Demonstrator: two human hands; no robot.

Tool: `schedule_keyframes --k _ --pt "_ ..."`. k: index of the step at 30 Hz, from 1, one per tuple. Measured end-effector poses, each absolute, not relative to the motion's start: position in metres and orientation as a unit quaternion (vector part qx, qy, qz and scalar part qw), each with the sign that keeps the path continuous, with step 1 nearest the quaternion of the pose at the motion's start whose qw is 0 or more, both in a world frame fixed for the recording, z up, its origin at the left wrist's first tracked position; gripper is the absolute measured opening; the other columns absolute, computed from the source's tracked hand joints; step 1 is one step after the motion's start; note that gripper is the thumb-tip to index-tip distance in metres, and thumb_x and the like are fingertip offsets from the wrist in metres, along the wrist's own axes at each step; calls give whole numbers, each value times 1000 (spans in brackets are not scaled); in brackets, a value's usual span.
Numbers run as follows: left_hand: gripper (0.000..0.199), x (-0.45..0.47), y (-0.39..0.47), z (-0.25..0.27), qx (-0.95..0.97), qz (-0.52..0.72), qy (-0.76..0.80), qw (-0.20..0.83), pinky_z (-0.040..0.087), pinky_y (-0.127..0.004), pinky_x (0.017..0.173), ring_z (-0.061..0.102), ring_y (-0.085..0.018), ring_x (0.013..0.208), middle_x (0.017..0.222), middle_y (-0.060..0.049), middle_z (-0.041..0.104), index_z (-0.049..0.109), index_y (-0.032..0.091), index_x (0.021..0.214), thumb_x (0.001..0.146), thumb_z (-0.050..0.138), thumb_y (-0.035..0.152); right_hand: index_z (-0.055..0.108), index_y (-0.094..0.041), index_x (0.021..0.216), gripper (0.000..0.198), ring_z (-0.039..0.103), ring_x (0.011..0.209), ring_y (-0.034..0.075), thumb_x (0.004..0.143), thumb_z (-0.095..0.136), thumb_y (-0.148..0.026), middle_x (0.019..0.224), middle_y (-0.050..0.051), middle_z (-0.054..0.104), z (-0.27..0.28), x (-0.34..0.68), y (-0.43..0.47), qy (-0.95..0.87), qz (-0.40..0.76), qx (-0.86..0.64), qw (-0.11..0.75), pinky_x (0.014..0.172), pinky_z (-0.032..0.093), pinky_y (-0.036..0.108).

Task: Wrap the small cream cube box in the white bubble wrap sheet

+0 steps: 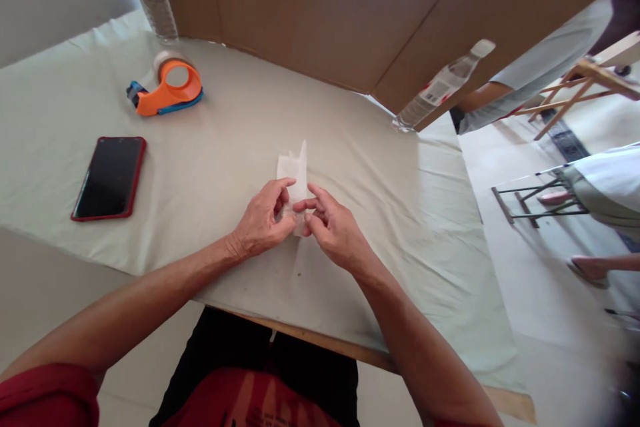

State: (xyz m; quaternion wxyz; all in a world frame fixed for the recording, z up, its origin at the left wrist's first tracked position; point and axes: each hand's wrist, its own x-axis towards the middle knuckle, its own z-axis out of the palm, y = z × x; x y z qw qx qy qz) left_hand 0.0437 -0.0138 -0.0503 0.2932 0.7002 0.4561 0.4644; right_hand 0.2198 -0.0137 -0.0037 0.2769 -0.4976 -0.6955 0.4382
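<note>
A small piece of thin white paper (291, 168), tissue-like and creased lengthwise, is on the cloth-covered table between my hands. One side of it stands up in a narrow flap. My left hand (263, 219) curves around its left edge, fingers bent and thumb pressed near the paper's lower end. From the right, my right hand (336, 227) has its fingers curled in, with index finger and thumb at the paper's lower right part. My fingers partly hide that lower end.
A red-cased phone (110, 177) and an orange tape dispenser (173, 88) lie on the left. Water bottles, one at left (156, 3) and one at right (440, 90), stand against a tall cardboard panel (310, 7). Other people sit beyond the right table edge, near a folding stool (540, 193).
</note>
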Motion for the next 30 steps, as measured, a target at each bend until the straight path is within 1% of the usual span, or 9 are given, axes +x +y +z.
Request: schedule_keyframes --k 3,7,10,12,16,19,22,26,30 --pt "48 49 -16 -49 708 465 483 223 50 -29 71 52 -14 76 93 -3 56 52 18 127 81 62 24 44 -22 145 59 61 58 11 86 45 -14 116 9 72 -7 221 -9 -730 413 -479 260 66 54 33" --pt "48 54 -19 -47 726 450 485 186 47 -24 61 50 -14 72 91 -3 55 53 17 127 79 54 13 43 -21 144 58 60 51 9 87 44 -17 110 6 72 -6 224 4 -699 485 -460 255 62 54 31" --pt "47 55 -20 -46 726 447 493 175 47 -24 60 51 -14 73 92 -3 55 55 15 124 77 53 10 45 -16 140 54 60 50 9 87 50 -25 104 6 72 -6 230 12 -645 526 -469 296 58 52 29" --pt "41 55 -20 -45 732 438 493 173 49 -25 62 51 -14 71 91 -3 54 58 15 118 77 53 9 48 -16 136 52 60 51 9 86 55 -30 102 6 73 -7 234 17 -626 512 -484 335 58 52 29" --pt "30 55 -21 -44 740 425 490 178 50 -24 61 52 -12 70 91 -3 53 63 16 106 79 52 10 52 -18 134 48 66 70 14 88 55 -28 103 6 75 -13 236 22 -675 446 -478 343 71 55 32" --pt "33 55 -22 -43 755 422 484 131 53 -26 65 56 -15 75 94 -6 54 64 16 111 80 52 11 54 -20 136 47 69 90 19 89 51 -24 107 7 76 -18 230 25 -739 382 -473 291 83 54 37" --pt "37 54 -22 -42 783 395 476 63 56 -32 73 59 -17 79 107 -11 59 64 15 115 80 52 10 56 -22 135 45 69 98 23 91 49 -23 108 6 76 -21 225 27 -765 351 -472 262 89 51 41" --pt "32 53 -20 -41 804 376 460 33 57 -35 78 64 -20 84 112 -14 65 65 14 110 81 52 9 60 -21 129 42 67 83 19 88 54 -27 105 7 76 -20 228 30 -740 365 -489 283 77 52 36" --pt "26 51 -19 -42 805 380 455 36 58 -36 81 67 -21 90 120 -15 66 66 16 100 79 53 8 65 -19 115 35 66 82 18 83 61 -32 105 8 74 -21 236 43 -673 382 -539 331 68 52 31"
